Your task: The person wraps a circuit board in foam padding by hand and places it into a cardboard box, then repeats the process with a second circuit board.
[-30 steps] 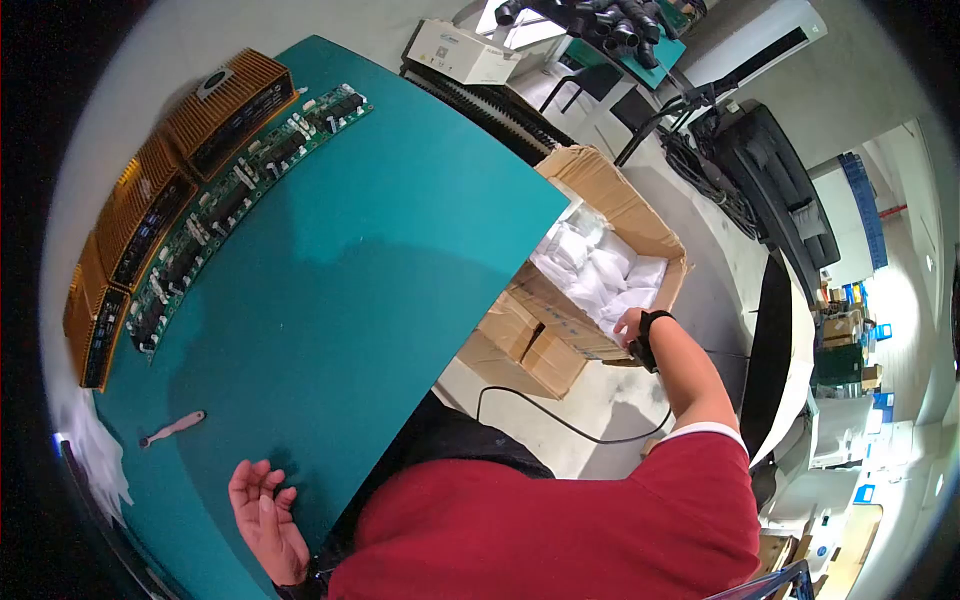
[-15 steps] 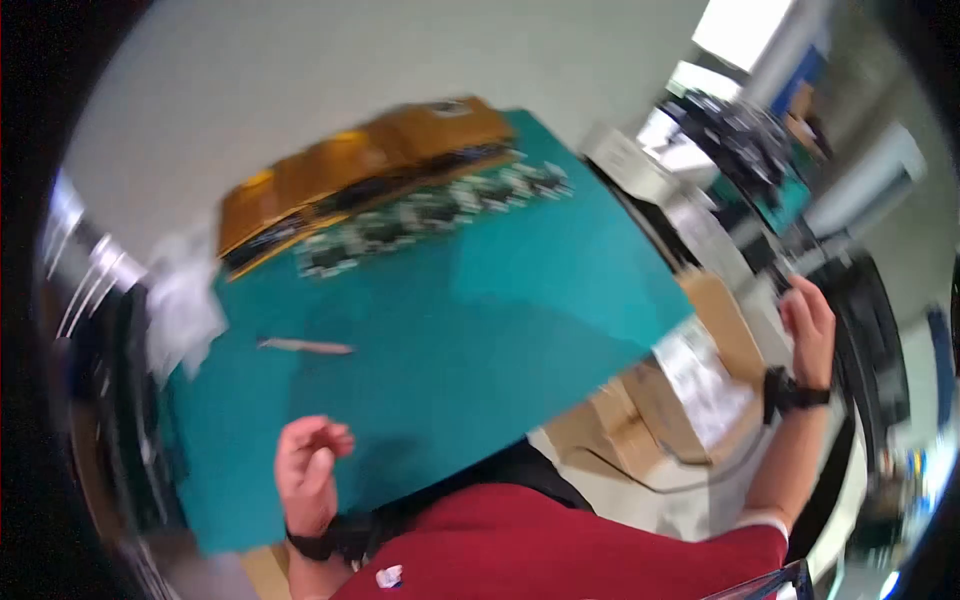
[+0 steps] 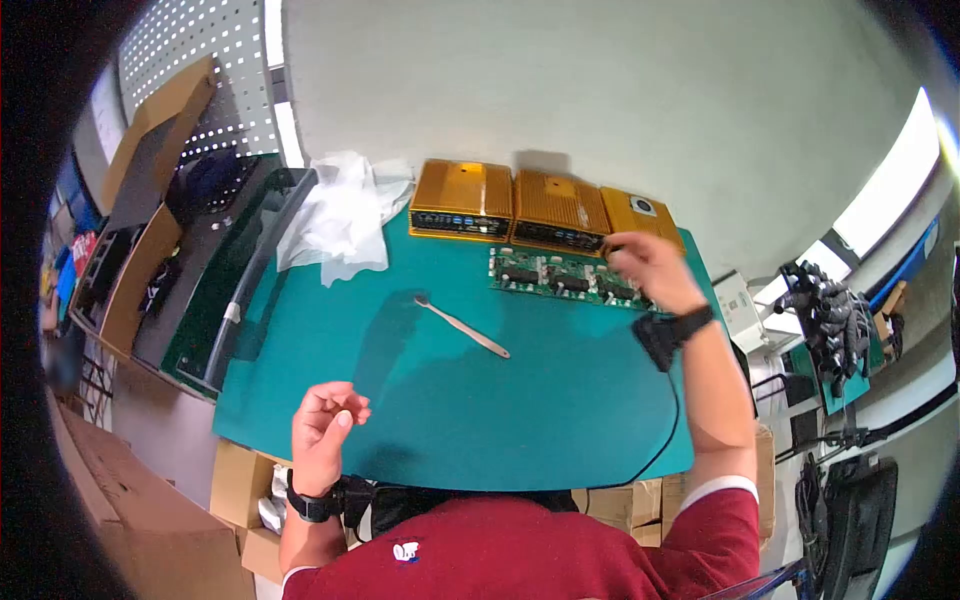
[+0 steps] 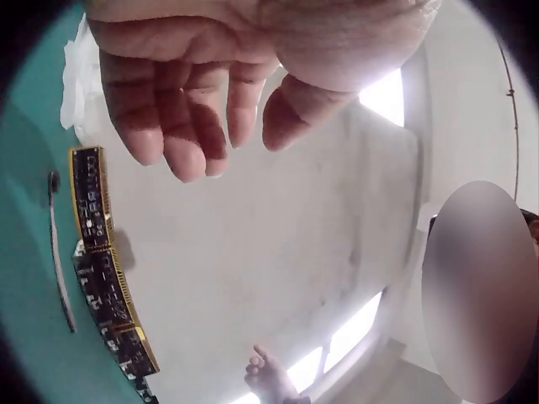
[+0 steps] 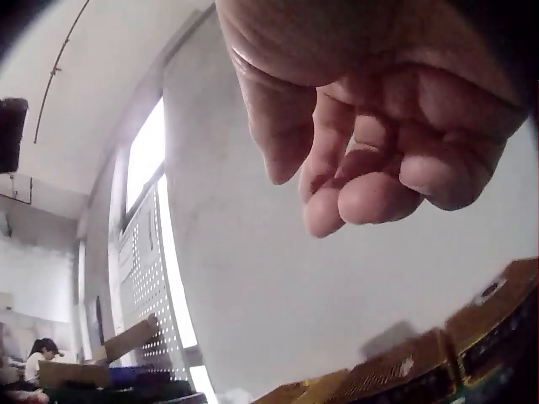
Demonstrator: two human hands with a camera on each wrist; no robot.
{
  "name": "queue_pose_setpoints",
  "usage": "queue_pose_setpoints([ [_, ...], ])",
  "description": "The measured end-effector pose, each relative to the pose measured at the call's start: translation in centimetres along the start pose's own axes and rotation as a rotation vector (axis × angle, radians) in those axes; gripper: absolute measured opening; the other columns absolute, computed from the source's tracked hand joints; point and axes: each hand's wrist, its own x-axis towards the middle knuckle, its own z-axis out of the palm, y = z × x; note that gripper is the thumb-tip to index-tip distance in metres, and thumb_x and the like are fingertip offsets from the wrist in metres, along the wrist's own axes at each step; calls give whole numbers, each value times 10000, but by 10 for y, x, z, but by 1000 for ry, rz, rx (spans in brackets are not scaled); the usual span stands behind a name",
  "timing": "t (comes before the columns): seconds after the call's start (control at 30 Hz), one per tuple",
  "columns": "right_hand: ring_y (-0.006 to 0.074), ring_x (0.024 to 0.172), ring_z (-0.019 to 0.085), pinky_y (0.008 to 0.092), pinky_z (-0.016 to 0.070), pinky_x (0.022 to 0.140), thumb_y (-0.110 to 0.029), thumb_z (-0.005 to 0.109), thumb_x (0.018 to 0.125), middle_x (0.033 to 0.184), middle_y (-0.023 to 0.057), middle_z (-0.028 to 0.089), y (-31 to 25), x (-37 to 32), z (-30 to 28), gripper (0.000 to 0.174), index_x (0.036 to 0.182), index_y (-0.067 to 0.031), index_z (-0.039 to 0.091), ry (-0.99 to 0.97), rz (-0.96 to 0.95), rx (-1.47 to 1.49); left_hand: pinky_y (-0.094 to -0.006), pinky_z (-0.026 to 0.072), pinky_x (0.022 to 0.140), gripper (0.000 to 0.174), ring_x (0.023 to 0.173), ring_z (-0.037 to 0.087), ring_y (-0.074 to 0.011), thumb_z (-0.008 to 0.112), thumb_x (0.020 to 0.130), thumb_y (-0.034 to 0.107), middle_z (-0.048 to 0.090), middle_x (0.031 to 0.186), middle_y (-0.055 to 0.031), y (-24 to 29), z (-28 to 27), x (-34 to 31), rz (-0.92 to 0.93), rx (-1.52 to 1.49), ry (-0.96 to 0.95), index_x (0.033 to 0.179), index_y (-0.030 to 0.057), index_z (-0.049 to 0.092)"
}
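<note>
My left hand (image 3: 325, 430) hovers near the front left of the table, fingers loosely bent with nothing in them; the left wrist view shows the same hand (image 4: 194, 93) empty. Raised toward the back right, my right hand (image 3: 655, 270) overlaps the green circuit boards (image 3: 570, 284) in the head view. Its fingers (image 5: 379, 198) curl loosely around nothing in the right wrist view. Behind the row of boards stand three gold finned computer cases (image 3: 462, 195) with ports on their fronts. A toothbrush (image 3: 465, 330) with a pale handle and dark bristles lies mid-table.
White plastic wrapping (image 3: 340, 215) lies at the table's back left corner. A cable (image 3: 676, 420) runs from the right wrist gear over the table's front edge. Cardboard boxes (image 3: 238, 485) stand below, and a dark shelf (image 3: 190, 290) adjoins the left side.
My right hand has left the box of white wrapped packets beside the table and swung up and left over the table. The head view has turned left. The left hand stays loosely bent.
</note>
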Motion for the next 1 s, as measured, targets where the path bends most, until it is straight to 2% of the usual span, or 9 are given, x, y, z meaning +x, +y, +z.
queue_pose_setpoints([
  [0.17, 265, 914, 562, 329, 448, 770, -221, 656, 747, 977, 137, 575, 33, 58, 101, 370, 1082, -95, 561, -236, -304, -631, -289, 440, 773, 338, 889, 545, -169, 585, 822, 159, 559, 984, -76, 18, -21, 36, 95, 488, -167, 1106, 11, 476],
  [0.3, 255, 1031, 511, 464, 329, 896, -223, 609, 783, 1057, 108, 544, 37, 71, 132, 386, 1148, -125, 530, -347, -97, -989, -361, 416, 869, 432, 1007, 515, -288, 638, 748, 155, 539, 1063, -161, 12, -57, 115, 267, 1197, -391, 1130, 26, 483],
  [0.43, 245, 1028, 513, 520, 272, 912, -211, 572, 804, 1053, 94, 546, 42, 78, 140, 380, 1172, -139, 515, -449, 24, -1117, -412, 402, 893, 468, 1015, 481, -353, 658, 699, 144, 528, 1059, -175, -11, -76, 195, 46, 1555, -249, 1128, 55, 492],
  [0.57, 244, 973, 541, 527, 302, 904, -219, 581, 799, 1008, 66, 570, 58, 83, 143, 298, 1086, -141, 560, -382, -28, -1127, -407, 387, 929, 534, 1093, 426, -344, 680, 677, 172, 486, 1133, -177, -43, -68, 246, 117, 1596, -99, 1156, 60, 472],
  [0.67, 237, 962, 548, 525, 317, 891, -202, 592, 775, 989, 73, 573, 73, 84, 144, 268, 1040, -163, 586, -318, -124, -1101, -420, 413, 894, 517, 1098, 432, -355, 630, 728, 160, 498, 1122, -190, -64, -63, 275, 252, 1650, 373, 1198, 82, 430],
  [0.7, 237, 962, 548, 525, 317, 891, -202, 592, 775, 989, 73, 573, 72, 87, 143, 268, 1040, -163, 586, -303, -121, -1103, -420, 413, 894, 517, 1098, 432, -355, 630, 728, 160, 498, 1122, -190, -68, -69, 286, 268, 1649, 372, 1198, 82, 430],
  [0.77, 233, 948, 556, 530, 316, 896, -195, 596, 767, 985, 68, 576, 71, 88, 145, 257, 1023, -166, 595, -358, -58, -1107, -430, 441, 839, 407, 1060, 469, -365, 530, 786, 115, 524, 1095, -195, -71, -82, 298, -117, 1681, 257, 1185, 94, 451],
  [0.8, 228, 937, 560, 532, 318, 894, -192, 605, 755, 960, 60, 581, 68, 85, 145, 240, 993, -159, 605, -330, -83, -1112, -406, 462, 807, 222, 963, 545, -322, 438, 831, 101, 566, 1013, -151, -68, -82, 294, -95, 1751, 234, 1021, 99, 552],
  [1.0, 219, 958, 537, 478, 293, 878, -181, 621, 754, 939, 54, 566, 63, 82, 144, 268, 1021, -166, 600, -306, -98, -1098, -420, 467, 749, 206, 855, 579, -345, 473, 773, 26, 579, 910, -200, -37, -79, 250, 172, 1455, 52, 929, 66, 601],
])
